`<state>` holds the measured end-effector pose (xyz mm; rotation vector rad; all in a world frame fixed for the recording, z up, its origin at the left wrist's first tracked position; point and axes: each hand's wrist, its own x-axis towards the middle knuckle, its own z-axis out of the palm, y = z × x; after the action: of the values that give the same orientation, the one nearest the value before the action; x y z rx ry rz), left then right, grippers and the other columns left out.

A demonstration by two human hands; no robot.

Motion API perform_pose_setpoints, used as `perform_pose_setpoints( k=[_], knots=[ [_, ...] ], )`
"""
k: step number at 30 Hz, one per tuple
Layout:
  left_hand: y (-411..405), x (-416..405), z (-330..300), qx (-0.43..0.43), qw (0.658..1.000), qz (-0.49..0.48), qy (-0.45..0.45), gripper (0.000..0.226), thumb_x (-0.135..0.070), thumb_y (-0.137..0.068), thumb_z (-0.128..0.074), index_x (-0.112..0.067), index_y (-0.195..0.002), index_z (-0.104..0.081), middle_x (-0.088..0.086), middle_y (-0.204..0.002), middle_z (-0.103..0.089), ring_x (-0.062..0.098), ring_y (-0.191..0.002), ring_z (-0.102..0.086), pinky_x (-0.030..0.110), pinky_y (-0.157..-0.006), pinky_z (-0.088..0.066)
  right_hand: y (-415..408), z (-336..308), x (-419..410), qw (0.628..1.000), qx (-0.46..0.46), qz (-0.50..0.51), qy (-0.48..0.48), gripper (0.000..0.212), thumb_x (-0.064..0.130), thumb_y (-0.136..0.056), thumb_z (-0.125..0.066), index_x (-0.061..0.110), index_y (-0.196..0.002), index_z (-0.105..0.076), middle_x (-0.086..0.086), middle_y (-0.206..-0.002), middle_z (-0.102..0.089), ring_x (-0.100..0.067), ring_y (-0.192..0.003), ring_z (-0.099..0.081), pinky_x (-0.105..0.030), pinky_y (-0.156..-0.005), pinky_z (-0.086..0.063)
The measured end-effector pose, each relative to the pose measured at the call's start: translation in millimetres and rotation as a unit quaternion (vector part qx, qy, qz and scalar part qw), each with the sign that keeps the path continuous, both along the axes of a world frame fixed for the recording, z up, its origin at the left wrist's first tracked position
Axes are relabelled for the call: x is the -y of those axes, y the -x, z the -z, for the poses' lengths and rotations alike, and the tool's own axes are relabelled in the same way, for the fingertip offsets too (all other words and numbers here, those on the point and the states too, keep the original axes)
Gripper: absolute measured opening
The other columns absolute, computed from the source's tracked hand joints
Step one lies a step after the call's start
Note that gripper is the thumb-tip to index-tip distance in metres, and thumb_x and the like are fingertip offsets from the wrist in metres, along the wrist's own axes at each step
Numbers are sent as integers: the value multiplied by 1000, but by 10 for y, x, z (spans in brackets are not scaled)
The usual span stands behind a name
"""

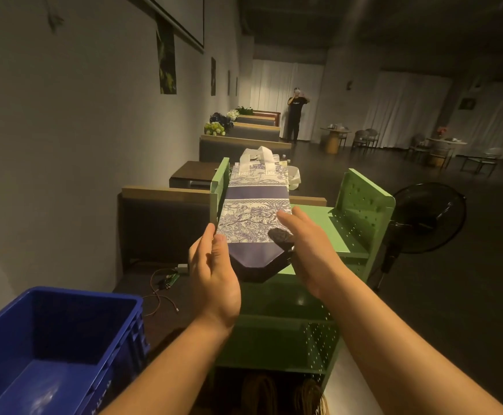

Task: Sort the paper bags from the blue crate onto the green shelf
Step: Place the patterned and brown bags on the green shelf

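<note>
Down at seven o'clock sits the blue crate (55, 339), and what shows of its floor is bare. Moving across, the left hand (214, 274) comes in at the middle, fingers straight, thumb and fingertips touching the near left edge of the paper bag (253, 217). The grip there is loose, a steadying contact, no curl that I can make out. The bag itself lies flat and folded on the top of the green shelf (313, 223), handles away toward twelve o'clock, its pointed folded base overhanging toward us. It looks light and thin, stiff along the creases but quick to crumple or slide on that smooth painted top. Best taken by the long side edges, not the floppy handles. On to the right hand (307, 250): open, fingers extended, lying along the bag's right edge.
</note>
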<state>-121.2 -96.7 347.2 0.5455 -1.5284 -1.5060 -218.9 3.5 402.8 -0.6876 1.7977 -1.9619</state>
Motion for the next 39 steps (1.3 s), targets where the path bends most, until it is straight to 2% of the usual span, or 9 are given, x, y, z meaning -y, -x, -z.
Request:
perform_pose_setpoints(
  k=[8,13,19,22,24,28,32,35,39],
  knots=[
    [-44,34,-10,-12,1000,15,-25,44,-41,-110,-34,-26,-149,-50,-1,-150,-50,9,-132,-50,37,-117,-42,28,22,3,1000,21,-5,12,41,47,-104,-46,29,-139,-58,7,-129,-71,-20,-123,-63,-39,-104,-42],
    [-40,-3,-45,-30,999,20,-16,40,-40,-110,-31,-33,-146,-47,-14,-147,-43,-14,-117,-48,-3,-88,-37,88,-8,44,997,71,38,14,49,63,-100,-39,35,-131,-63,8,-133,-67,-14,-120,-65,-31,-94,-48],
    [-9,-28,-54,-42,997,44,-37,34,-35,-110,-32,-34,-143,-42,-10,-145,-40,-31,-100,-47,-7,-77,-38,97,-21,147,995,89,33,-21,115,98,-49,-61,41,-147,-47,4,-151,-53,-27,-136,-53,-53,-118,-35],
    [-12,-12,-45,-36,998,46,-39,34,-36,-110,-32,-35,-143,-41,-8,-147,-39,-17,-110,-49,-4,-79,-41,118,16,160,996,85,12,-9,131,102,-33,-59,46,-150,-40,9,-158,-44,-25,-144,-44,-55,-121,-28],
    [-18,-17,-41,-38,998,38,-32,32,-37,-110,-32,-36,-141,-42,-6,-149,-40,-13,-114,-47,-4,-82,-41,24,-44,145,996,86,19,-19,128,99,-40,-62,44,-153,-37,9,-159,-42,-25,-143,-44,-54,-121,-29],
    [-21,12,-60,-41,995,20,-89,42,-59,-99,-41,-39,-134,-53,-2,-145,-51,6,-125,-54,26,-106,-49,-21,-29,73,999,40,17,1,52,58,-101,-44,30,-145,-49,9,-139,-61,-13,-110,-69,-30,-85,-56],
    [-18,221,-67,14,973,11,-228,70,-84,-64,-49,-37,-112,-68,2,-124,-68,25,-118,-62,53,-109,-47,-56,147,1,969,-56,237,-47,62,64,-89,-40,22,-131,-55,0,-134,-54,-19,-122,-54,-51,-107,-44],
    [-39,215,-114,16,969,37,-244,84,-87,-60,-51,-32,-120,-67,3,-123,-70,26,-116,-64,52,-106,-49,-144,224,-11,972,-11,218,-84,76,79,-72,-41,26,-126,-52,1,-135,-51,-22,-112,-58,-51,-89,-54],
    [-24,76,-198,6,983,57,-174,29,-63,-91,-54,-41,-109,-56,6,-128,-62,24,-118,-61,48,-104,-52,-205,100,42,984,48,150,-87,71,77,-77,-44,22,-118,-60,-3,-118,-66,-26,-101,-66,-42,-66,-61]
  ],
)
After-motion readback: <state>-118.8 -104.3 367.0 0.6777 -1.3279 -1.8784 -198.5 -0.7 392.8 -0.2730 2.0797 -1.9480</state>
